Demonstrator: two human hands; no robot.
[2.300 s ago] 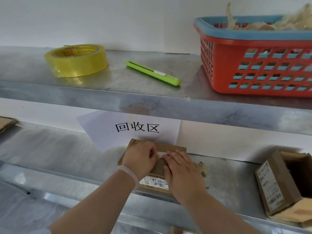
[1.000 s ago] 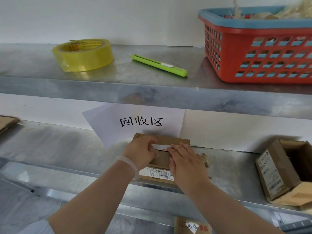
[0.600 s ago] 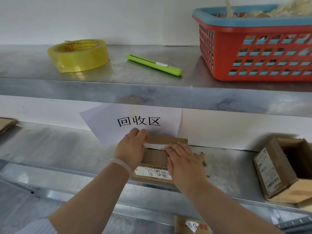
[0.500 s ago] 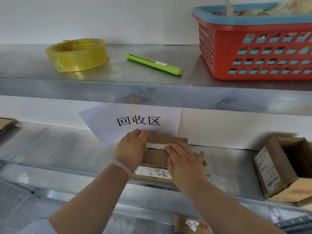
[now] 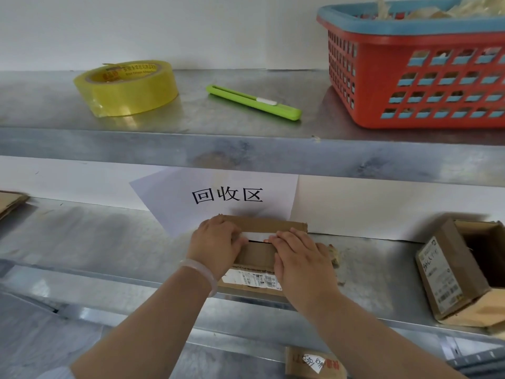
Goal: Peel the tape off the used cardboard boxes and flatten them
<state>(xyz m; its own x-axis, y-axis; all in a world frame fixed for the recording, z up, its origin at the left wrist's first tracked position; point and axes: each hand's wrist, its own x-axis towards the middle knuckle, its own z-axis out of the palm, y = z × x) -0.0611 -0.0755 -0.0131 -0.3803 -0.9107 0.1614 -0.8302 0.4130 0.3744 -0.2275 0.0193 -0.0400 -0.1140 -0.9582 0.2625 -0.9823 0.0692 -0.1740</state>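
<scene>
A small brown cardboard box (image 5: pixel 257 257) with a white shipping label on its near side lies on the lower metal shelf (image 5: pixel 95 242), under a paper sign. My left hand (image 5: pixel 216 244) grips its left end, and my right hand (image 5: pixel 300 258) presses flat on its right part. The fingertips of both hands meet at a dark slit and a pale strip of tape (image 5: pixel 258 236) across the top. A second cardboard box (image 5: pixel 448 272) lies open on its side at the right of the same shelf.
The upper shelf carries a roll of yellow tape (image 5: pixel 127 87), a green utility knife (image 5: pixel 254 102) and a red basket with a blue rim (image 5: pixel 420 75) holding crumpled tape. Flat cardboard (image 5: pixel 11 201) lies at the far left. Another box (image 5: pixel 314 363) sits below.
My left hand slid from the box's middle to its left end and back towards the slit. The flaps have parted a little, showing a dark gap. The right hand stayed put.
</scene>
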